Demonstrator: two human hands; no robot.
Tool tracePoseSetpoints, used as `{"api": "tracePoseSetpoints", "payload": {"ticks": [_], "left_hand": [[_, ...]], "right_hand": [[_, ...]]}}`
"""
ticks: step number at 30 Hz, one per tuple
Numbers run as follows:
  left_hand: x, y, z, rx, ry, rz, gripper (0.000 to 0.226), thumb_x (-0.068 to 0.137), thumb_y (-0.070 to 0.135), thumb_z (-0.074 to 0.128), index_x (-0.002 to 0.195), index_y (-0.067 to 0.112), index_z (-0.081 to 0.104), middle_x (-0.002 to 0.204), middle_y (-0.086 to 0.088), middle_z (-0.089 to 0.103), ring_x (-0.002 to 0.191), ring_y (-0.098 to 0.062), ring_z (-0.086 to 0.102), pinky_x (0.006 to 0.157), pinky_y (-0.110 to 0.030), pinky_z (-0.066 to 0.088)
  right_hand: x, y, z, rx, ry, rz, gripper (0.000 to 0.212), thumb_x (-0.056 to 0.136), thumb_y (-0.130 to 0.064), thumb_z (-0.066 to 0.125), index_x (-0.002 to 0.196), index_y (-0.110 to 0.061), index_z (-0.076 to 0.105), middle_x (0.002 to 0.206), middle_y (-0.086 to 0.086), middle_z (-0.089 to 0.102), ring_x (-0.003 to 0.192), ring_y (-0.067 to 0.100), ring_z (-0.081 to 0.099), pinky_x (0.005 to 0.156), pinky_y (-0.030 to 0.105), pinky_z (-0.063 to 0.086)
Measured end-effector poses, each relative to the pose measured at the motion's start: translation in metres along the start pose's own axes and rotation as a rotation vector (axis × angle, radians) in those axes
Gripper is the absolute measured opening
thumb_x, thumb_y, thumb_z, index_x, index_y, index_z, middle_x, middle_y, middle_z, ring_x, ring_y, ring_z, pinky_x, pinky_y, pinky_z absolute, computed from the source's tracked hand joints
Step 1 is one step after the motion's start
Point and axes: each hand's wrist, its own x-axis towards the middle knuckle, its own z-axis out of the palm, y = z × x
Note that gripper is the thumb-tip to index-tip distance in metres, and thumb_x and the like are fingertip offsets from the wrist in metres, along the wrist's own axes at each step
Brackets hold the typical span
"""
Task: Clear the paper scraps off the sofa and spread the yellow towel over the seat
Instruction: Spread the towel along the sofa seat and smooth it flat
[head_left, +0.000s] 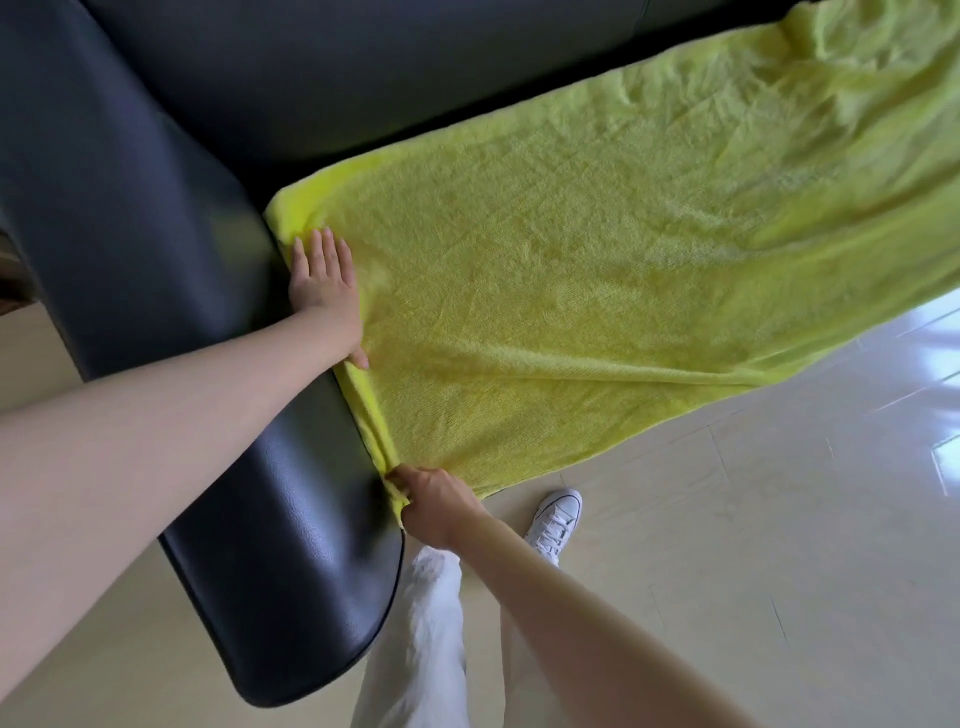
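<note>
From my feed, the fluffy yellow towel (597, 270) lies spread over the smooth black leather sofa (156, 171) seat, front edge draping down. Left hand (324, 283) presses flat, fingers straight; right hand (434, 506) pinches the bunched corner by the rounded armrest (280, 545).

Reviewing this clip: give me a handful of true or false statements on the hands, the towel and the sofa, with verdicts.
1. The left hand lies flat with straight fingers on the yellow towel. True.
2. The right hand hangs free, touching nothing. False: its grip pinches the towel's front corner beside the armrest.
3. The towel lies folded in a small square. False: it is spread across the sofa seat, its front edge hanging over toward the floor.
4. The sofa is black. True.
5. Paper scraps lie on the towel. False: none show on it.
</note>
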Motion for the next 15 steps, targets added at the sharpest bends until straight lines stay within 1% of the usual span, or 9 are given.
{"api": "tracePoseSetpoints", "payload": {"ticks": [1,3,5,7,9,10,12,15], "left_hand": [[-0.003,0.006,0.000,0.020,0.034,0.019,0.138,0.068,0.065,0.068,0.144,-0.007,-0.022,0.155,-0.026,-0.018,0.145,-0.036,-0.013,0.118,-0.051,-0.002],[-0.013,0.023,0.000,0.075,0.141,0.086,0.117,0.082,0.043,0.066,0.144,-0.005,-0.021,0.156,-0.024,-0.017,0.146,-0.035,-0.010,0.119,-0.048,0.002],[-0.025,0.040,0.002,0.121,0.243,0.154,0.114,0.083,0.036,0.064,0.144,-0.003,-0.024,0.156,-0.023,-0.019,0.146,-0.035,-0.010,0.120,-0.046,0.000],[-0.035,0.059,0.000,0.104,0.321,0.233,0.109,0.085,0.036,0.060,0.145,0.003,-0.024,0.156,-0.021,-0.020,0.146,-0.034,-0.010,0.119,-0.045,0.000],[-0.042,0.079,-0.005,0.030,0.384,0.322,0.095,0.091,0.033,0.052,0.148,0.008,-0.019,0.157,-0.020,-0.018,0.147,-0.033,-0.008,0.118,-0.044,-0.001],[-0.045,0.090,-0.009,0.001,0.406,0.360,0.089,0.092,0.031,0.049,0.149,0.009,-0.016,0.157,-0.019,-0.017,0.147,-0.032,-0.007,0.117,-0.043,-0.001],[-0.052,0.114,-0.021,-0.034,0.436,0.436,0.080,0.094,0.024,0.044,0.151,0.010,-0.010,0.158,-0.017,-0.013,0.147,-0.031,-0.006,0.118,-0.042,0.001],[-0.059,0.154,-0.045,-0.062,0.504,0.523,0.070,0.095,0.019,0.041,0.152,0.010,0.002,0.160,-0.014,-0.003,0.148,-0.029,0.002,0.119,-0.041,0.009]], "right_hand": [[0.001,0.001,0.001,0.015,-0.008,0.009,0.066,0.077,-0.005,0.045,0.139,-0.029,0.042,0.133,0.004,0.057,0.115,0.029,0.057,0.092,0.040,0.052],[0.000,0.004,0.003,0.083,-0.012,0.042,0.066,0.076,-0.008,0.047,0.138,-0.031,0.044,0.132,0.002,0.058,0.118,0.026,0.056,0.096,0.037,0.049],[-0.002,0.006,0.005,0.322,0.022,0.110,0.061,0.076,-0.006,0.046,0.133,-0.028,0.052,0.127,0.000,0.062,0.117,0.023,0.057,0.097,0.033,0.049],[-0.006,0.011,0.003,0.622,0.156,0.188,0.049,0.079,-0.005,0.046,0.123,-0.020,0.060,0.118,0.001,0.066,0.109,0.022,0.061,0.092,0.034,0.052],[-0.012,0.023,-0.008,0.808,0.368,0.282,0.036,0.082,-0.007,0.046,0.110,-0.014,0.066,0.106,0.004,0.070,0.096,0.024,0.064,0.084,0.038,0.054],[-0.015,0.031,-0.016,0.861,0.459,0.337,0.031,0.082,-0.007,0.046,0.104,-0.013,0.067,0.100,0.006,0.070,0.091,0.025,0.064,0.080,0.037,0.054],[-0.024,0.058,-0.035,0.931,0.588,0.450,0.027,0.082,-0.008,0.045,0.097,-0.011,0.068,0.093,0.010,0.071,0.086,0.028,0.064,0.075,0.034,0.051],[-0.038,0.113,-0.078,0.993,0.743,0.609,0.026,0.083,-0.009,0.045,0.097,-0.011,0.067,0.094,0.012,0.070,0.084,0.028,0.062,0.072,0.032,0.048]]}}
